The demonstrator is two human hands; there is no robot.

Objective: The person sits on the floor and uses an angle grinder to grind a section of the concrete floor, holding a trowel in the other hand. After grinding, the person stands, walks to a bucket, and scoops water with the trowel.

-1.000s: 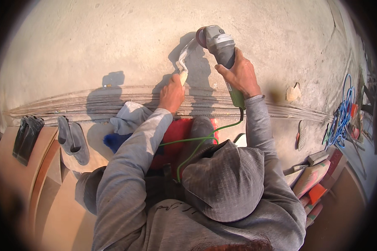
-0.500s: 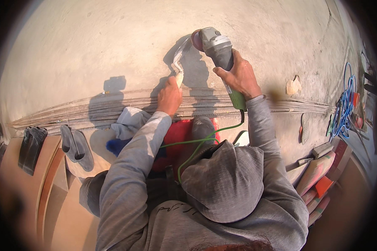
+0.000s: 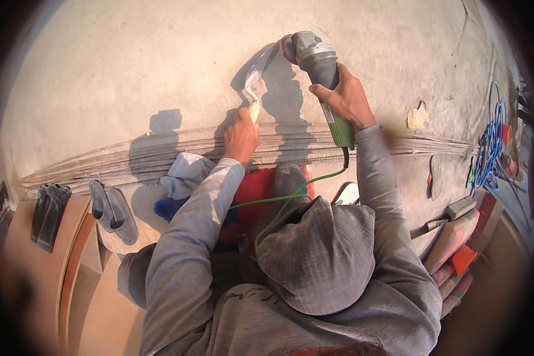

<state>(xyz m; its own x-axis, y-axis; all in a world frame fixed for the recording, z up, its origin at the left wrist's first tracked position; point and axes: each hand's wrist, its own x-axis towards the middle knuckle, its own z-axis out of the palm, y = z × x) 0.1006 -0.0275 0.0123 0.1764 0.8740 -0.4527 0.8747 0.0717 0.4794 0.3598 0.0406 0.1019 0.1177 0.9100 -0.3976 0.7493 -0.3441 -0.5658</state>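
Note:
My left hand is closed around the pale handle of a trowel, whose crooked metal neck leads to a narrow blade pointing away and to the right. My right hand grips the body of a grey and green angle grinder. Its reddish disc is at the far end of the trowel blade; whether they touch, I cannot tell. A green power cord runs from the grinder's rear back toward my lap.
Long thin strips lie across the floor in front of me. Grey slippers and a pale cloth are to the left. A crumpled beige piece, a coiled blue hose and an orange piece are on the right.
The grinder and my right hand have shifted slightly right and away, and the disc is now nearer the trowel's tip. My left hand keeps its hold, almost unmoved.

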